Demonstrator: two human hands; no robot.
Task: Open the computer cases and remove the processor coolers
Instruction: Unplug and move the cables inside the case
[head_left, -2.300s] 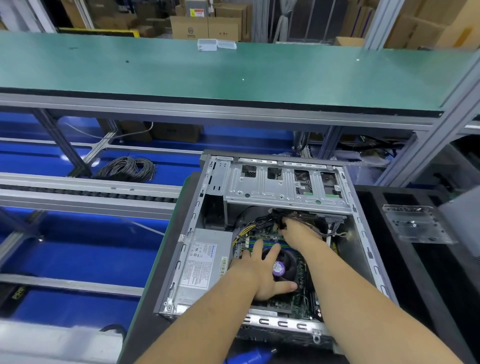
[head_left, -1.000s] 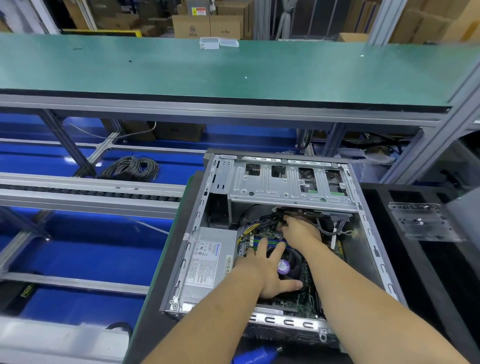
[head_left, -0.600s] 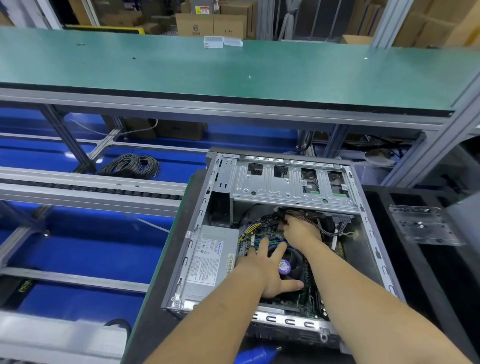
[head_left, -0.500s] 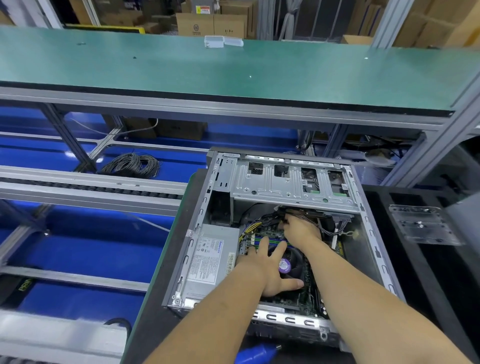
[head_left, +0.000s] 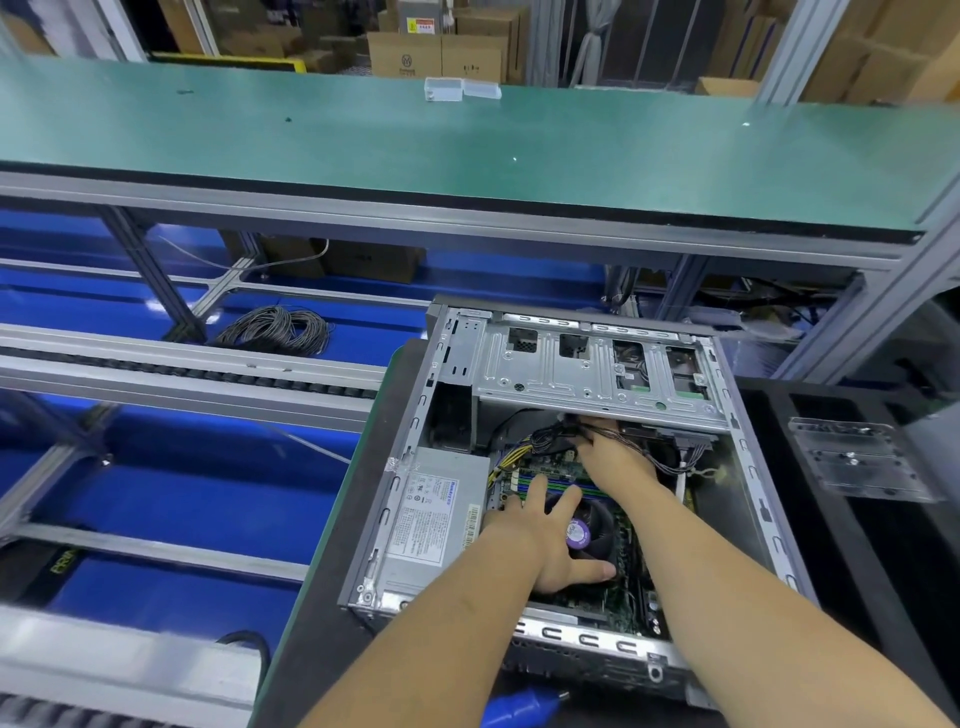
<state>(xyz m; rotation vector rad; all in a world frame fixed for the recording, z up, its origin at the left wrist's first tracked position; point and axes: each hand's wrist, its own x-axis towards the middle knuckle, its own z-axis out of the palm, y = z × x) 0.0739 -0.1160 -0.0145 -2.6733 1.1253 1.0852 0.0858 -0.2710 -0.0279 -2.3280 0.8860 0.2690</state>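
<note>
The computer case (head_left: 748, 470) is bare, dull-grey sheet metal, its drive cage (head_left: 582, 376) a brighter stamped steel. The power supply (head_left: 441, 512) wears a matt paper label. The cooler (head_left: 597, 527) looks dark plastic with a glossy purple sticker. Behind, the tabletop (head_left: 467, 150) is smooth matt green.

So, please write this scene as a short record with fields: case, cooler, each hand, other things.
case: computer case lies on its side, side panel off
cooler: processor cooler in place on the board
left hand: left hand rests spread on the cooler
right hand: right hand reaches into the cables; grip unclear
other: power supply; wire coil
</note>
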